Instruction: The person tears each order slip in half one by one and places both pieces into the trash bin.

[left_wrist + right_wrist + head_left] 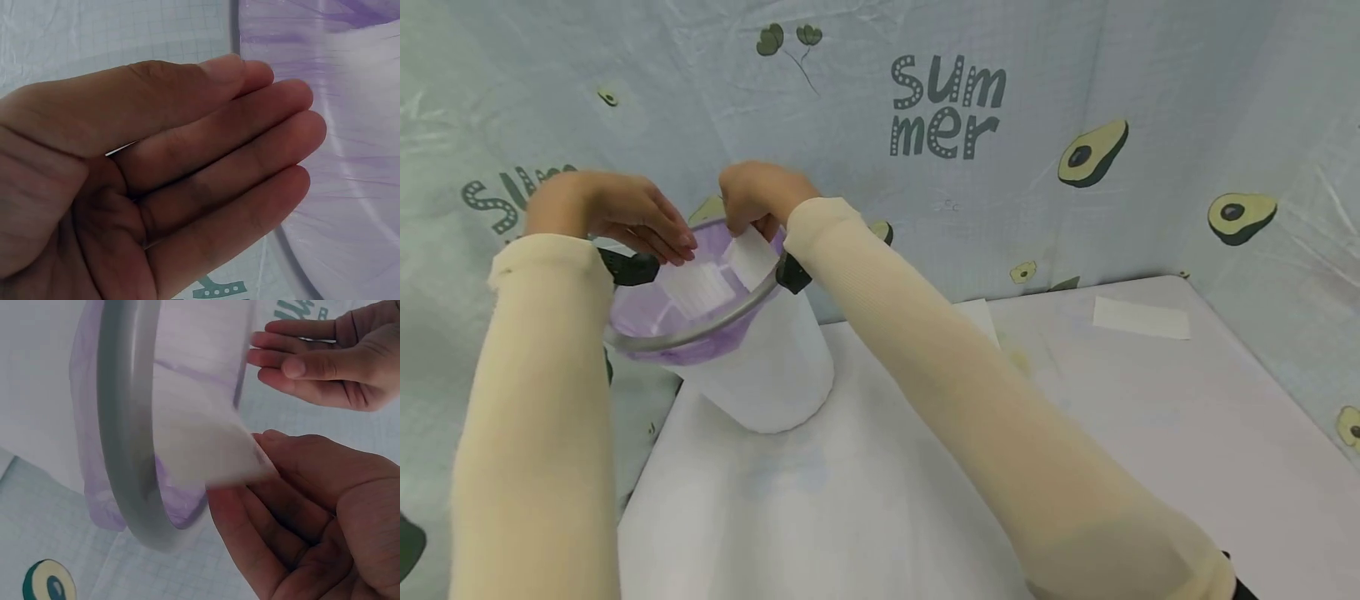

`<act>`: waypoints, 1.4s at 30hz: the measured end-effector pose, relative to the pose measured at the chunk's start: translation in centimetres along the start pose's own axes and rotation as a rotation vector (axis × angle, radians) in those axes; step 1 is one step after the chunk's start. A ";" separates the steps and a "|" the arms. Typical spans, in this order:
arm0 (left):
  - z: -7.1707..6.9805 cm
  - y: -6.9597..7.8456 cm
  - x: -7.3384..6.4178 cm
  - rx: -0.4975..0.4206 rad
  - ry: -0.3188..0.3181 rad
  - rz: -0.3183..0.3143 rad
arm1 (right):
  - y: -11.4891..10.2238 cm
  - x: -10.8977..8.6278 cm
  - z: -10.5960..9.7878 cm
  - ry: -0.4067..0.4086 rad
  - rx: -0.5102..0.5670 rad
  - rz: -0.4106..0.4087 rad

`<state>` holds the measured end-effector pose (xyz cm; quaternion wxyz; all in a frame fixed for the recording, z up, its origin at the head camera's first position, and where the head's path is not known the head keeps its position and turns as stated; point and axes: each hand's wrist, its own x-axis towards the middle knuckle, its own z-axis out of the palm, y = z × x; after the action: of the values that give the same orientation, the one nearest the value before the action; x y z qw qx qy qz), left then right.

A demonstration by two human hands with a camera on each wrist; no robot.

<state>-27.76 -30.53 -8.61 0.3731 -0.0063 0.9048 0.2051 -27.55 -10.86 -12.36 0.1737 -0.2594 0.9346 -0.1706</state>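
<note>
A white trash bin [775,367] stands tilted in the head view, lined with a purple trash bag [730,337] under a grey rim ring [688,333]. My right hand [763,196] pinches a white piece of paper [200,437] between thumb and fingers at the bin's mouth. More white paper [700,287] shows inside the bag. At the bin's left side, my left hand [632,217] hangs over the rim with straight fingers and holds nothing. In the left wrist view, its fingertips [312,128] overlap the bag's edge.
The bin is on a white table [880,500], toward its far left corner. A white paper strip [1141,318] lies at the far right, and another white sheet [981,317] shows behind my right forearm. A printed avocado curtain [1037,67] hangs behind the table.
</note>
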 end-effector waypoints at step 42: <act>8.3 1.7 -2.4 0.544 0.629 0.379 | 9.0 -6.3 5.1 0.292 -0.048 -0.666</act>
<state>-20.77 -26.19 -11.63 0.0243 0.1955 0.9803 0.0130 -24.23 -1.38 -19.01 -0.0328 -0.5263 0.8176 -0.2312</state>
